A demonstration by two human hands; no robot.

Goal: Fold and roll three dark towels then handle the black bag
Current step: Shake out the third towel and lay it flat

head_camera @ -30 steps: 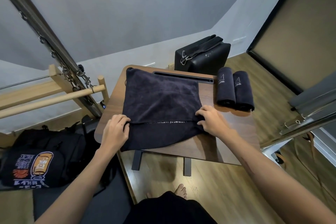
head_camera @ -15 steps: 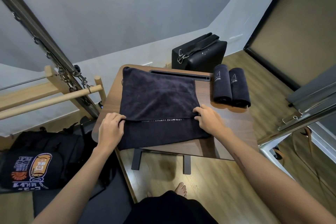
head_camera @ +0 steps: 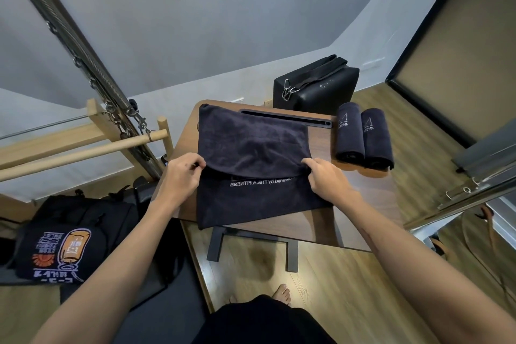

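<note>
You're standing over the small wooden table (head_camera: 360, 204) with the third dark towel (head_camera: 251, 145) spread across it, near edge hanging a bit over the front. Your left hand (head_camera: 181, 176) is pinching the folded-over edge at the towel's left side, fingers curled tight on the cloth, and your right hand (head_camera: 326, 176) is gripping the same fold at the right side, thumb and fingers closed round it. The flap is sitting across the middle, with white printed lettering showing just below it. The two rolled towels (head_camera: 363, 137) are lying side by side, touching, at the table's right. The black bag (head_camera: 315, 86) is sitting on the floor just behind the table's far edge, strap draped over its top.
</note>
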